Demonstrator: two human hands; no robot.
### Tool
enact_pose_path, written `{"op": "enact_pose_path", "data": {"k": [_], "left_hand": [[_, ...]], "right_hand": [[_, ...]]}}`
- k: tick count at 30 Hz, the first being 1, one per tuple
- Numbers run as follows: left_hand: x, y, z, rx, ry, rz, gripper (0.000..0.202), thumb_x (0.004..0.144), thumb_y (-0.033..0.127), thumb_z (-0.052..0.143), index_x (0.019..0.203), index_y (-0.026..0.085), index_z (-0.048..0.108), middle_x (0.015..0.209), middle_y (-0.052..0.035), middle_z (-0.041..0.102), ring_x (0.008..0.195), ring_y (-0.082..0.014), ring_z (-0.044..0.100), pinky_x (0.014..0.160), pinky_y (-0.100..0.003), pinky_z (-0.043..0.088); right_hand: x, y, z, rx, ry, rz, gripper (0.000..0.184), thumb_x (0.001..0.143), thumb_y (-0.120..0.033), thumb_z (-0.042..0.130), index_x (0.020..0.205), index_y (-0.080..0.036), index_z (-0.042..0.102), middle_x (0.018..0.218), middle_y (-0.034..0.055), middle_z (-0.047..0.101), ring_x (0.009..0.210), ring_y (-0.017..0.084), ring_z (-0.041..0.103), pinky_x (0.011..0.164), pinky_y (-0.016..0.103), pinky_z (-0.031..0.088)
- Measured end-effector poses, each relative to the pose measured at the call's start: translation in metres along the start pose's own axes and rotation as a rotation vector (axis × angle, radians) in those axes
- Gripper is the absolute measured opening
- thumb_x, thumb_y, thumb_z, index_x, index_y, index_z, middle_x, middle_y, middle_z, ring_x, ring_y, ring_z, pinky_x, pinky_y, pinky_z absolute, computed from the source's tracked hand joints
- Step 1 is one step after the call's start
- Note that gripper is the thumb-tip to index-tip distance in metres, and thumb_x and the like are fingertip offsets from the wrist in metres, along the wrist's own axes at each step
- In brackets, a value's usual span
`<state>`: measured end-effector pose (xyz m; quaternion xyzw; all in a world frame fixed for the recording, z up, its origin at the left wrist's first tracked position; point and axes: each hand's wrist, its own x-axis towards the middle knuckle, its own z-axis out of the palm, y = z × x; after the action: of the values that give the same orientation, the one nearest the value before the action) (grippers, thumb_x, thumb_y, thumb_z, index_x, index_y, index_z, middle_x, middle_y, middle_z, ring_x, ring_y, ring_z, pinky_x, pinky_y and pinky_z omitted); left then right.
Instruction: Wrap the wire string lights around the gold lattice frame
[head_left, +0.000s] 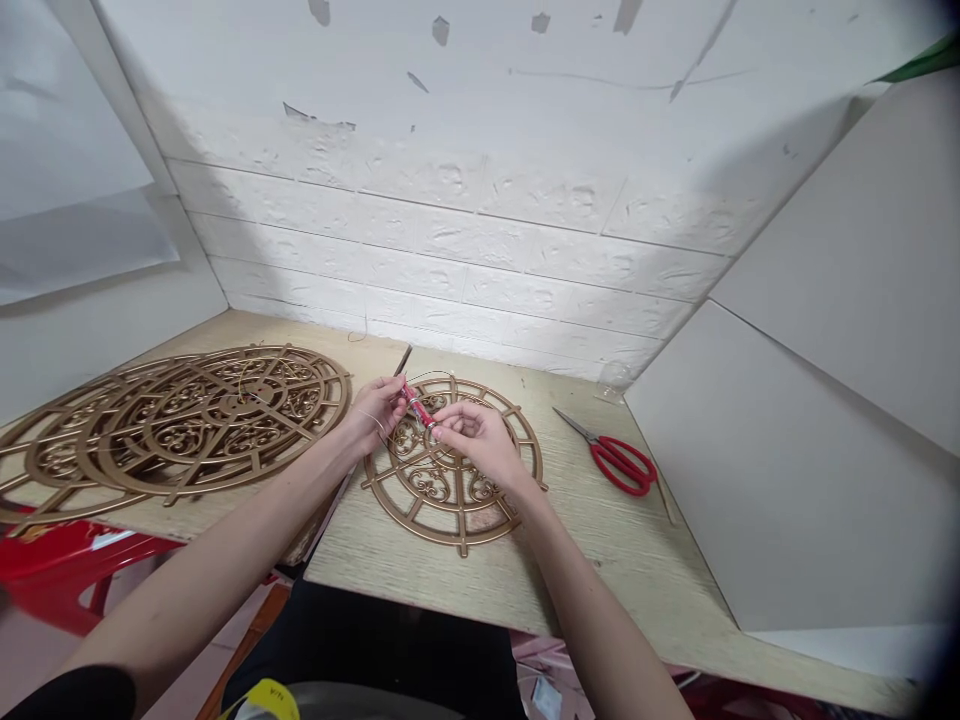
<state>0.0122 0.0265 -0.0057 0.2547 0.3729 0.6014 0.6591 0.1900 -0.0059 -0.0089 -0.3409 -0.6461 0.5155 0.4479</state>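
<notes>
Between both hands is a small red printed cylinder with pale bands (pixel 417 404); its exact kind is too small to tell. My left hand (pixel 382 402) pinches its upper left end, and my right hand (pixel 472 432) has its fingers closed at the lower right end. A thin wire or thread loops around the left hand and arcs over toward the right. Directly beneath lies a round gold openwork panel (pixel 463 520) with scrollwork and short outer tabs. My right hand covers part of that panel.
Several similar gold panels (pixel 255 462) overlap in a pile on the left. Red-handled scissors (pixel 624 466) lie on the wooden table (pixel 600 560) at right, near a thin stick (pixel 666 502). A dark narrow rod (pixel 403 360) lies behind the left hand. A red stool (pixel 52 575) stands at lower left.
</notes>
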Motion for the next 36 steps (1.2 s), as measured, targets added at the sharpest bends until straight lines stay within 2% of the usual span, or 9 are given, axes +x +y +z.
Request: {"op": "enact_pose_path", "data": {"k": [5,8,11,13,18,22,28,32,36], "left_hand": [[-0.002,0.001,0.001,-0.017,-0.122,0.016,0.02,0.091,0.009,0.052,0.071,0.008,0.057,0.068,-0.0063,0.065,0.042,-0.0014,0.048,0.034,-0.008,0.036],[-0.008,0.003,0.004,-0.003,-0.172,-0.01,0.017,0.09,0.011,0.053,0.073,0.009,0.057,0.064,-0.0041,0.063,0.038,-0.0008,0.043,0.032,-0.007,0.032],[-0.013,0.006,0.008,0.011,-0.194,-0.031,0.015,0.089,0.011,0.055,0.075,0.009,0.057,0.059,-0.0012,0.059,0.034,-0.0002,0.038,0.031,-0.008,0.03],[-0.016,0.007,0.01,0.015,-0.196,-0.043,0.013,0.088,0.011,0.055,0.075,0.01,0.056,0.057,-0.0003,0.058,0.033,-0.0002,0.037,0.03,-0.008,0.03],[-0.018,0.009,0.012,0.014,-0.155,-0.066,0.011,0.086,0.01,0.058,0.076,0.01,0.056,0.057,0.0004,0.058,0.033,-0.0003,0.037,0.03,-0.008,0.03],[-0.013,0.007,0.008,-0.001,-0.142,-0.05,0.013,0.087,0.009,0.057,0.074,0.009,0.056,0.064,-0.004,0.062,0.037,-0.0005,0.041,0.032,-0.008,0.032],[-0.007,0.005,0.004,-0.026,-0.124,-0.05,0.013,0.088,0.008,0.054,0.075,0.01,0.056,0.068,-0.0064,0.064,0.041,-0.0018,0.045,0.032,-0.008,0.032],[-0.006,0.005,0.004,-0.024,-0.112,-0.051,0.012,0.087,0.008,0.056,0.075,0.01,0.056,0.068,-0.0063,0.065,0.04,-0.0014,0.044,0.032,-0.008,0.032],[-0.006,0.004,0.003,-0.034,-0.115,-0.053,0.013,0.087,0.008,0.054,0.074,0.01,0.055,0.07,-0.0074,0.065,0.042,-0.0017,0.045,0.033,-0.008,0.032]], "right_hand": [[0.002,0.002,-0.003,-0.074,0.095,-0.104,0.024,0.085,-0.04,0.063,0.097,-0.019,0.069,0.09,0.0042,0.07,0.077,0.017,0.061,0.068,0.029,0.047],[0.002,0.005,-0.003,-0.36,0.114,-0.205,0.024,0.092,-0.033,0.055,0.107,-0.019,0.067,0.109,0.0083,0.069,0.096,0.021,0.062,0.084,0.036,0.047],[0.001,0.008,0.001,-0.752,0.055,-0.256,0.027,0.09,-0.022,0.057,0.114,-0.018,0.066,0.107,0.0101,0.069,0.101,0.025,0.059,0.09,0.042,0.043],[0.001,0.009,0.003,-0.809,0.033,-0.222,0.027,0.087,-0.016,0.058,0.113,-0.018,0.067,0.097,0.008,0.071,0.094,0.024,0.059,0.088,0.042,0.043],[0.003,0.007,0.001,-0.544,0.148,-0.199,0.014,0.084,-0.019,0.06,0.091,-0.02,0.073,0.082,0.0021,0.072,0.07,0.017,0.06,0.069,0.031,0.045],[0.001,0.0,-0.008,-0.47,0.23,-0.229,0.018,0.086,-0.03,0.061,0.091,-0.019,0.075,0.075,0.0023,0.071,0.057,0.015,0.054,0.058,0.028,0.042],[0.001,-0.011,-0.025,-0.115,0.328,-0.21,0.022,0.079,-0.038,0.069,0.09,-0.02,0.074,0.084,0.0049,0.075,0.078,0.02,0.067,0.068,0.031,0.051],[0.002,-0.015,-0.035,0.041,0.397,-0.191,0.023,0.069,-0.035,0.078,0.086,-0.02,0.074,0.075,0.0029,0.074,0.063,0.015,0.063,0.061,0.029,0.052],[0.002,-0.021,-0.039,0.238,0.424,-0.195,0.03,0.06,-0.03,0.085,0.087,-0.02,0.074,0.081,0.0028,0.075,0.067,0.014,0.065,0.071,0.031,0.055]]}}
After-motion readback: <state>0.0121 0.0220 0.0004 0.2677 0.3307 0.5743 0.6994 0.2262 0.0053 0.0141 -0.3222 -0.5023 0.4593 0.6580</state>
